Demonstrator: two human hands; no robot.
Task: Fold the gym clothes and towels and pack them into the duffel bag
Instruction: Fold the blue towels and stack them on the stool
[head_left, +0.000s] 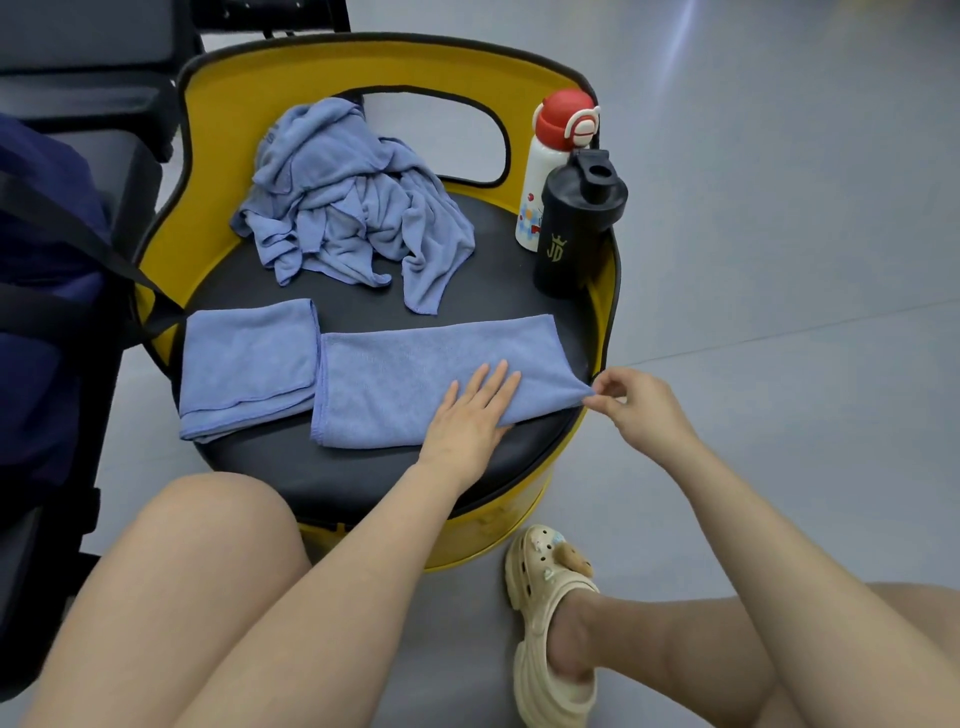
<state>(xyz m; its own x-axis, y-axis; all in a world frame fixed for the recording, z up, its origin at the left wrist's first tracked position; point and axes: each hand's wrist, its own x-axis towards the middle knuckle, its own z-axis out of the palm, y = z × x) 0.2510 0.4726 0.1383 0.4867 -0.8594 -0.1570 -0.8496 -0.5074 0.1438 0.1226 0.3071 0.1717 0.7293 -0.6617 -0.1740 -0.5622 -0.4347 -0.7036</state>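
A long blue towel (415, 369), folded into a strip, lies across the front of the black seat (363, 478). My left hand (472, 410) presses flat on its right part, fingers straight. My right hand (631, 402) pinches the towel's near right corner at the seat's edge. A second blue towel (249, 364), folded into a rectangle, lies to the left of the strip. A crumpled heap of blue cloth (348, 202) sits at the back of the seat. The dark blue duffel bag (47, 291) with black straps stands at the left edge.
The seat belongs to a yellow barrel chair (218, 93) with a cut-out backrest. A white bottle with a red lid (556, 166) and a black shaker bottle (576, 223) stand at the seat's back right. My knees and a beige clog (550, 618) are below, on grey floor.
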